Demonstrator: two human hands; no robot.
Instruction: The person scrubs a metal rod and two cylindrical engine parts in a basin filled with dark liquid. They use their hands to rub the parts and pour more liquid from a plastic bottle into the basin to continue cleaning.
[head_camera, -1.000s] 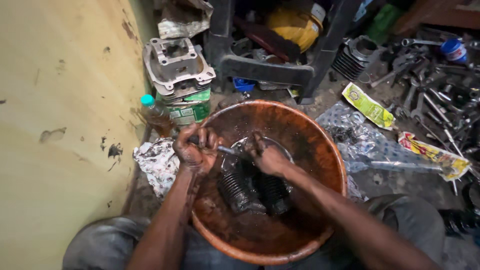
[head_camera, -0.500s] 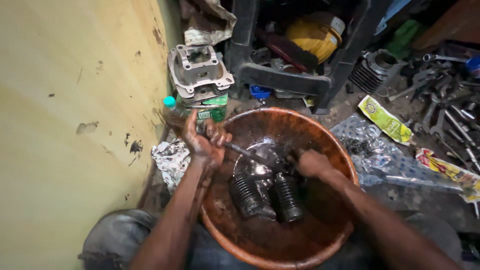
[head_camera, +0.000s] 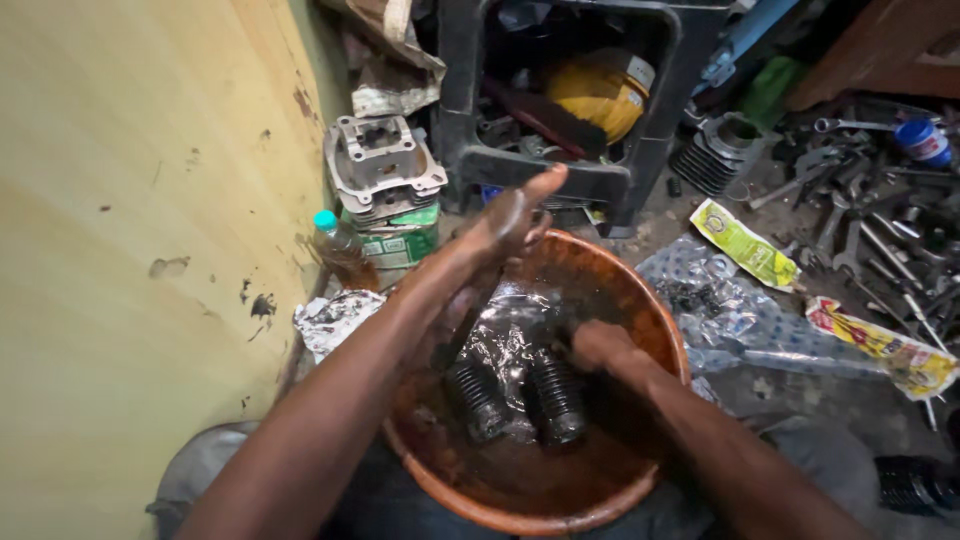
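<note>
The landmark is the round orange-brown basin (head_camera: 655, 330) in the lower centre, holding dark oily liquid. Packages: a flat yellow sachet (head_camera: 745, 243) with green and red print lies on the floor just right of the basin's far rim; a second, longer yellow and red wrapper (head_camera: 880, 345) lies farther right, near a heap of spanners (head_camera: 860, 220). A clear crumpled plastic bag (head_camera: 720, 310) touches the basin's right side. Left of the far rim stands a green and white labelled carton (head_camera: 395, 242) with a grey metal engine cylinder (head_camera: 383, 165) on top, and a small bottle with a teal cap (head_camera: 335, 250) just beside it. A blue-capped container (head_camera: 920, 140) sits well beyond the spanners. Behind the basin, a black crate (head_camera: 560, 165) holds a yellow round part (head_camera: 598, 95). Hands: the left hand (head_camera: 510, 220) is raised above the far rim, open, fingers extended and wet with dark oil, holding nothing. The right hand (head_camera: 600, 345) is down in the liquid, curled against two black finned cylinders (head_camera: 515, 400) lying side by side at the basin's centre; whether it grips anything cannot be determined.
</note>
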